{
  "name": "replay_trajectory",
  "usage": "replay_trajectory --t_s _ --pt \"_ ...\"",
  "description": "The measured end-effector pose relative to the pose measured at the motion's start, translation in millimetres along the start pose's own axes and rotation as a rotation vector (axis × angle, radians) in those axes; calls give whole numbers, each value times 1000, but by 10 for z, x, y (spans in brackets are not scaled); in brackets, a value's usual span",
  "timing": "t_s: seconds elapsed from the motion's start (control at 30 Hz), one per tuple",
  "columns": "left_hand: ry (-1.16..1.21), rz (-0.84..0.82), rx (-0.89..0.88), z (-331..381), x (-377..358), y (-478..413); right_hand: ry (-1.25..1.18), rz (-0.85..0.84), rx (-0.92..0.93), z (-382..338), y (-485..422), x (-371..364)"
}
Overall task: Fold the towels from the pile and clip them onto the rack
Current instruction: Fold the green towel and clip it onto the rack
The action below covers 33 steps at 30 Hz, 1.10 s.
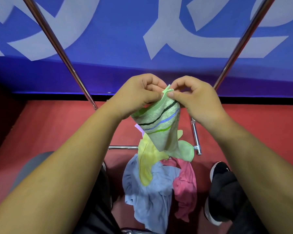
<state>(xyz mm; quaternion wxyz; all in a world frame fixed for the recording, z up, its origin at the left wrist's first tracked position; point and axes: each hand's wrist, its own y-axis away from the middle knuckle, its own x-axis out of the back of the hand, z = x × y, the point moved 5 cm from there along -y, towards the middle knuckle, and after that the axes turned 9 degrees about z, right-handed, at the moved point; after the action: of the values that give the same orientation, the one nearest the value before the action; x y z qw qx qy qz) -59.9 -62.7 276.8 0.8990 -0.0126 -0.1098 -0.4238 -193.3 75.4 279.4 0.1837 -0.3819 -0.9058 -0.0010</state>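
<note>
A light green towel (161, 125) with black, blue and green stripes hangs in front of me. My left hand (137, 95) and my right hand (194, 98) both pinch its top edge, close together, thumbs almost meeting. Below it on the red floor lies the pile (159, 179): a yellow towel (147, 162), a blue-grey towel (149, 196), a pink towel (184, 186) and another pale green one (184, 151). Two slanted chrome poles of the rack (61, 48) rise on either side of my hands. No clips are visible.
A low chrome bar of the rack's base (123, 147) runs behind the pile, with a foot piece (197, 142) at the right. My black shoe (220, 176) stands right of the pile. A blue wall with white lettering (142, 31) is behind.
</note>
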Motion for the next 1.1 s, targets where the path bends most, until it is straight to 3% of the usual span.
replay_trajectory --t_s 0.73,0.9,1.1 --pt "-89 7 -53 42 16 -29 -99 60 -85 71 -35 35" --pt "-304 -104 -68 -161 32 -88 -37 147 -82 123 -74 96" --pt "-738 -185 -25 -396 135 -143 9 282 -102 219 -181 286"
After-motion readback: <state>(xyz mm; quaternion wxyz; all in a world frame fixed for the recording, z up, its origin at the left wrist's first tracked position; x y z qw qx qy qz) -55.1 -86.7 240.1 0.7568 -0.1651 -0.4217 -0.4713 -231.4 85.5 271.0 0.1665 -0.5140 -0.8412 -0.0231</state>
